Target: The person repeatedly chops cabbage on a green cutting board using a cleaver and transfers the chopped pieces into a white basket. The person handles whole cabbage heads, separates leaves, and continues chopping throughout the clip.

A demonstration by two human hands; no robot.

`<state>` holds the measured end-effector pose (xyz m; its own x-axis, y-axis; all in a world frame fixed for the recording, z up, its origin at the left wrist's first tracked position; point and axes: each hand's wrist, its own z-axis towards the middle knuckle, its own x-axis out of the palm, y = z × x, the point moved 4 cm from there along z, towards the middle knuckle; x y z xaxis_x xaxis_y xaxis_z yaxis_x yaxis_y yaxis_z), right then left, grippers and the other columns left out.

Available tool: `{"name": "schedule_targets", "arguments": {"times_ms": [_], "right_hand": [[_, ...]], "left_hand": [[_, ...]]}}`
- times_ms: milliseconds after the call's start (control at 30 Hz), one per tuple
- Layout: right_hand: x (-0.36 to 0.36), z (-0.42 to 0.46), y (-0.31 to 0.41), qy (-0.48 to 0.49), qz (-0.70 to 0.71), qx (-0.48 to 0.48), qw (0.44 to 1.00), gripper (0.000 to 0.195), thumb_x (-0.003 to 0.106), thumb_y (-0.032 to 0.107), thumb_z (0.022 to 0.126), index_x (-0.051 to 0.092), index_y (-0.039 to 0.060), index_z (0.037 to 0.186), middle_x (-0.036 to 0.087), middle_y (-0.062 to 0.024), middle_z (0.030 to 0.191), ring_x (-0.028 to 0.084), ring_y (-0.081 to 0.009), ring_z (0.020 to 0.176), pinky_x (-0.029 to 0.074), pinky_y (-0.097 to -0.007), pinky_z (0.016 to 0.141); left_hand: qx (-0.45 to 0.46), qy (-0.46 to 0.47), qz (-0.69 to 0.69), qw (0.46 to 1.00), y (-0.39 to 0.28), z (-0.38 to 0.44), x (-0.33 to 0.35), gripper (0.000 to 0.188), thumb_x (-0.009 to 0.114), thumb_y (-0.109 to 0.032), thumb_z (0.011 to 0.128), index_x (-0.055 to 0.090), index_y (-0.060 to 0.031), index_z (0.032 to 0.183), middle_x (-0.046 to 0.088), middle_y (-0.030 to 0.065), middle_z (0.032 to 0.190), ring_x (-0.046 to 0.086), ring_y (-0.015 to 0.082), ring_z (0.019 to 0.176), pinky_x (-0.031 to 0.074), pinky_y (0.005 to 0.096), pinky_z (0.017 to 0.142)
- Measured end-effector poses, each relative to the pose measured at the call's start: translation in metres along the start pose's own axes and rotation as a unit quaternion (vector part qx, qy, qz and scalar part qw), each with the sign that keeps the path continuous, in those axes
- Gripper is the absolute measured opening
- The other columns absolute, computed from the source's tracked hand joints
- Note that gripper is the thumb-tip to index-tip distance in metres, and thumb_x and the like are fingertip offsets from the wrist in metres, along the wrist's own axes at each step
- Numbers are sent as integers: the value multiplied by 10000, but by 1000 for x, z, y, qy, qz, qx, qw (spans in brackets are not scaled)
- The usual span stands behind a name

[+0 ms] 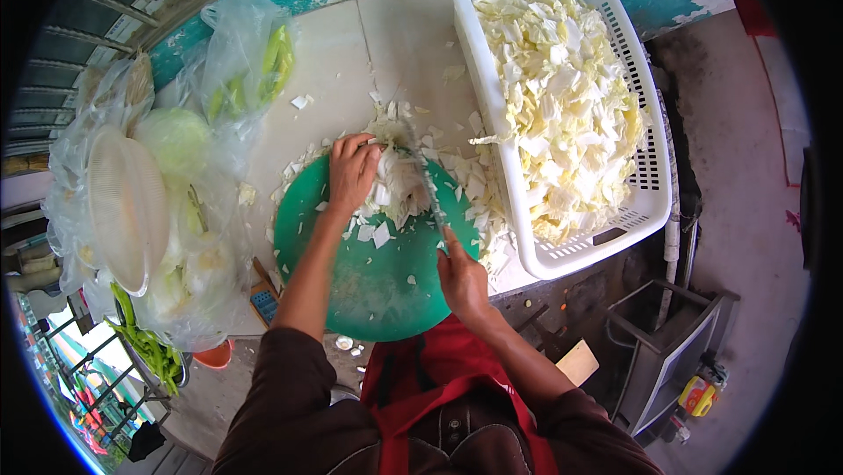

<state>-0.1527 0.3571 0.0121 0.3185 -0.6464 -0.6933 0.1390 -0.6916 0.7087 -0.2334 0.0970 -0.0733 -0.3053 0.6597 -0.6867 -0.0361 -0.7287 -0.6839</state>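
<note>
On a round green cutting board (388, 284) lies a heap of cut Chinese cabbage (398, 188). My left hand (353, 169) presses on the left side of the cabbage with its fingers bent. In my right hand (464, 277) is the handle of a kitchen knife (427, 179), whose blade is blurred and stands along the cabbage's right side. White cabbage scraps are scattered around the board's far and right edges. To the right, a white plastic basket (487, 99) holds a large pile of chopped cabbage leaves (560, 113).
At the left are clear plastic bags with whole cabbages (178, 146), a mesh strainer (125, 205) and a bag of green peppers (276, 63). A blue grater (265, 304) sits by my left forearm. More green peppers (148, 343) lie lower left. A metal frame (672, 343) stands lower right.
</note>
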Motion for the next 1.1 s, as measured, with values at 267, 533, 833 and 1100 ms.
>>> {"name": "schedule_targets", "arguments": {"times_ms": [267, 533, 833, 1100], "right_hand": [[0, -20, -28, 108, 314, 179, 926, 305, 560, 191, 1017, 591, 24, 1270, 549, -28, 644, 519, -108, 522, 450, -272, 489], [-2, -32, -102, 188, 466, 295, 813, 312, 512, 289, 1043, 538, 70, 824, 534, -21, 628, 496, -101, 501, 414, -250, 459], [73, -46, -37, 269, 514, 275, 767, 279, 507, 261, 1041, 570, 68, 850, 534, -5, 618, 496, -98, 464, 414, -245, 437], [-52, -44, 15, 169, 506, 221, 817, 265, 491, 273, 1054, 610, 37, 1064, 539, -8, 653, 505, -91, 498, 419, -236, 470]], "left_hand": [[-71, -34, -2, 997, -40, -77, -40, 289, 492, -253, 1005, 656, -86, 1175, 578, 125, 1290, 480, 334, 1220, 360, 446, 1062], [-102, -124, 82, 984, -7, -117, -38, 546, 473, -466, 993, 528, -109, 1403, 451, 170, 1476, 336, 386, 1413, 171, 553, 1187], [-207, -140, -70, 966, -59, -96, -5, 406, 667, -309, 927, 629, -121, 1285, 490, 170, 1428, 434, 354, 1327, 318, 486, 1121], [-89, -137, -211, 964, -184, -14, -28, 382, 698, -162, 914, 626, -71, 1278, 481, 162, 1438, 461, 315, 1301, 408, 408, 1064]]}}
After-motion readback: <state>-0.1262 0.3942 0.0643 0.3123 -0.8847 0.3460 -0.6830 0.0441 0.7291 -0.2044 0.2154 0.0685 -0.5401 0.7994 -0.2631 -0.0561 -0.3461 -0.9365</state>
